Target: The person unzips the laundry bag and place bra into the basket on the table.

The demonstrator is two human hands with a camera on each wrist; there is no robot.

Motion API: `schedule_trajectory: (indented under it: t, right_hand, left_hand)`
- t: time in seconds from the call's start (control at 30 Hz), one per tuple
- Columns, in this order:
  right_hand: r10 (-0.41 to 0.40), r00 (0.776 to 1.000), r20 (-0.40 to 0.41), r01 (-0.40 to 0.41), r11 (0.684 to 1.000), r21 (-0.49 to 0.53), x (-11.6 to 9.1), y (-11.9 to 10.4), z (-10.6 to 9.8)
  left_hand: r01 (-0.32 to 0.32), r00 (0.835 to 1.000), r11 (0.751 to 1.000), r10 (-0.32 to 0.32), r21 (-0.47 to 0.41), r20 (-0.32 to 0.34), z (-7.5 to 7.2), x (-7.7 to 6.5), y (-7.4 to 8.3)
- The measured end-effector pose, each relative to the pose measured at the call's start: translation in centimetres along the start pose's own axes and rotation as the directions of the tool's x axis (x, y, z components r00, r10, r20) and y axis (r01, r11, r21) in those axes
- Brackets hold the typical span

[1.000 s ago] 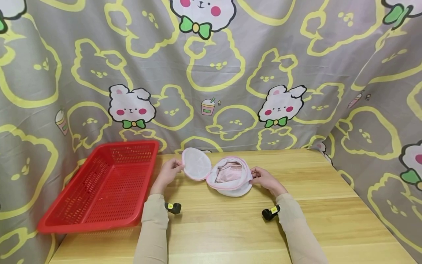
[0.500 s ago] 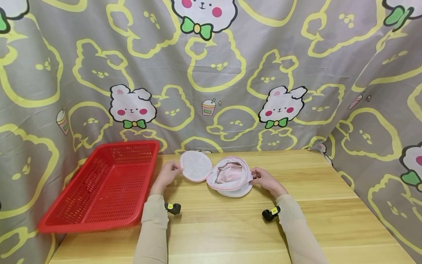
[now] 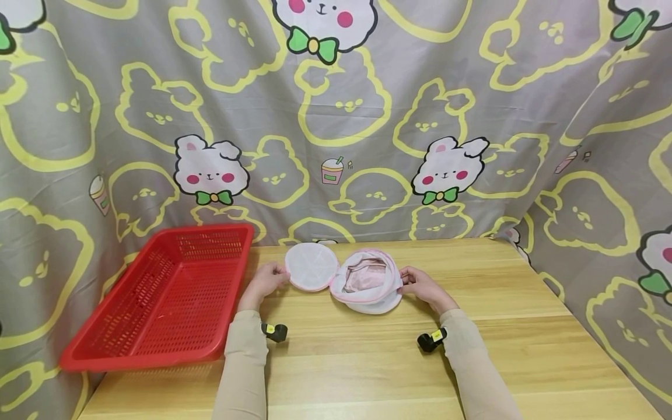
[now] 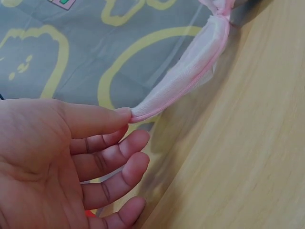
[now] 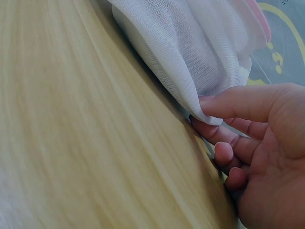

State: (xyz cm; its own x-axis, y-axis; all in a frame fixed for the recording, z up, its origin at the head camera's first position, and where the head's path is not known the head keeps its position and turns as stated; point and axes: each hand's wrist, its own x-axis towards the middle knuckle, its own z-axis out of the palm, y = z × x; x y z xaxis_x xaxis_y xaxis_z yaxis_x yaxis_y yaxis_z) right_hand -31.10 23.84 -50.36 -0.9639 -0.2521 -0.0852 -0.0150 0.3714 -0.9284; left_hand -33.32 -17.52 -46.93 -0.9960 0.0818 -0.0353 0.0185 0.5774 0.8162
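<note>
A white mesh laundry bag (image 3: 385, 304) with pink trim lies on the table, its round lid (image 3: 312, 267) folded out to the left. Inside its opening, some shiny pink fabric (image 3: 363, 276) shows. My left hand (image 3: 266, 281) pinches the lid's left edge between thumb and index finger; in the left wrist view the lid (image 4: 183, 76) appears nearly edge-on, the other fingers loosely bent beneath. At the bag's right side, my right hand (image 3: 422, 287) pinches a fold of the white mesh (image 5: 190, 52) between thumb and forefinger, close over the wood.
On the left stands a red perforated plastic basket (image 3: 220, 315), near the left forearm. The wooden table (image 3: 357, 373) reaches back to a grey curtain (image 3: 283, 105) printed with cartoon rabbits, which also hangs along both sides.
My left hand has lowered the lid, which goes from tilted up to lying flatter toward the table. The right hand and the bag's body stay almost where they were.
</note>
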Motion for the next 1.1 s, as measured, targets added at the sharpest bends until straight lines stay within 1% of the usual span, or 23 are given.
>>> schedule_trajectory:
  t: [0.1, 0.3, 0.47, 0.67, 0.87, 1.1]
  right_hand:
    - [0.002, 1.0, 0.0, -0.002, 1.0, 0.0, -0.1, -0.1, 0.0]
    - [0.004, 1.0, 0.0, -0.004, 1.0, 0.003, -0.1, -0.1, 0.0]
    - [0.001, 1.0, 0.001, -0.001, 1.0, 0.002, -0.1, -0.2, -0.1]
    - [0.007, 1.0, -0.002, -0.007, 1.0, -0.004, -0.1, -0.2, -0.1]
    - [0.014, 1.0, -0.003, -0.014, 1.0, 0.004, 0.0, 0.0, -0.1]
    - [0.01, 1.0, -0.003, -0.01, 0.999, 0.036, -0.1, -0.1, -0.2]
  left_hand:
    - [0.008, 1.0, 1.0, -0.008, -0.001, 0.009, 0.0, 0.0, -0.1]
    - [0.05, 0.999, 0.998, -0.05, -0.023, 0.014, -0.1, 0.1, -0.3]
    - [0.054, 0.998, 0.998, -0.054, -0.007, 0.013, -0.2, 0.1, -0.1]
    - [0.057, 0.998, 0.998, -0.058, 0.034, 0.013, -0.4, 0.0, 0.3]
    - [0.074, 0.997, 0.996, -0.073, 0.051, -0.01, -0.6, -0.1, 0.9]
    - [0.048, 0.998, 0.997, -0.046, 0.055, -0.038, -0.9, -0.2, 1.9]
